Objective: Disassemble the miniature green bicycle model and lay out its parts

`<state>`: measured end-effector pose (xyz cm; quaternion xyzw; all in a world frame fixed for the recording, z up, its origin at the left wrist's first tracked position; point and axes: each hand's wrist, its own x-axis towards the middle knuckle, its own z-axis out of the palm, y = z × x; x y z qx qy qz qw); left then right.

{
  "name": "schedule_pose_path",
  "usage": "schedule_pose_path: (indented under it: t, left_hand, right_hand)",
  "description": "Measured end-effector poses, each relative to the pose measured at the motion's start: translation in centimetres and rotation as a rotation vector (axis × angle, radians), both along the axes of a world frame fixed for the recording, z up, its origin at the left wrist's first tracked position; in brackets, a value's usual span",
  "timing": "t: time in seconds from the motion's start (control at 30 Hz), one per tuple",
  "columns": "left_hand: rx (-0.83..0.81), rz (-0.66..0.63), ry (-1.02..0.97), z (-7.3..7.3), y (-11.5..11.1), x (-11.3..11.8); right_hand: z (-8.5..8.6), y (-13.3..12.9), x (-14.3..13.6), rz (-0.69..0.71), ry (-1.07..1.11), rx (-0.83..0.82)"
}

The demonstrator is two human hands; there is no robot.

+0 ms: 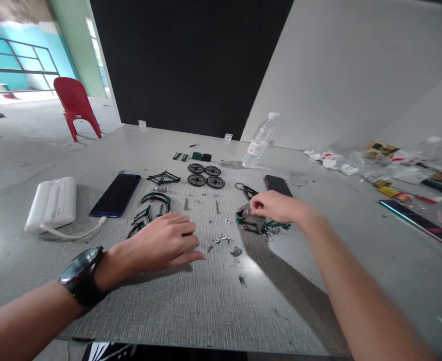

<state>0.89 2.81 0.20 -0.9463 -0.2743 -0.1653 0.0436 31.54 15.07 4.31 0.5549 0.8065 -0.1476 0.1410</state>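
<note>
My left hand (168, 240) hovers low over the table or rests on it, palm down, thumb stretched out and fingers loosely bent, holding nothing visible. Beneath and behind it lie dark green curved miniature bicycle parts (156, 200), partly covered by the hand. My right hand (271, 205) is closed in a pinch above a small heap of green and black parts (260, 225); what its fingertips hold is hidden. Between the hands are silver handlebar-like pieces (221, 241) and a small grey part (236, 251). Small spoked wheels (196, 180) and a dark miniature frame (163, 177) lie farther back.
A blue phone (116, 195) is cabled to a white power bank (55, 203) at left. A plastic bottle (259, 143) stands at the back. Another phone (279, 185) lies behind my right hand; a third phone (420, 220) and wrappers (329, 159) are at right.
</note>
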Motion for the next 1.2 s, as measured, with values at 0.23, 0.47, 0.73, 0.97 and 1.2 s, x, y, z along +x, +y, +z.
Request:
schedule_pose_path:
  t: [0.23,0.47,0.73,0.97,1.2]
  left_hand:
    - [-0.008,0.001,-0.012,0.0,-0.1,-0.1]
    - [-0.019,0.005,0.006,0.1,0.0,0.0]
    - [-0.019,0.009,0.006,0.0,0.0,0.0]
    - [-0.011,0.013,0.008,-0.1,-0.1,-0.1]
    - [-0.022,0.019,0.021,0.1,-0.1,0.0]
  right_hand:
    - [-0.5,0.4,1.3,0.02,0.016,0.084]
    - [-0.2,0.3,1.0,0.028,0.093,0.144]
    - [-0.1,-0.4,-2.0,0.1,0.335,0.205]
    - [-1.6,-1.5,-4.5,0.177,0.307,0.275]
    - [-1.7,-1.6,-4.4,0.151,0.331,0.229]
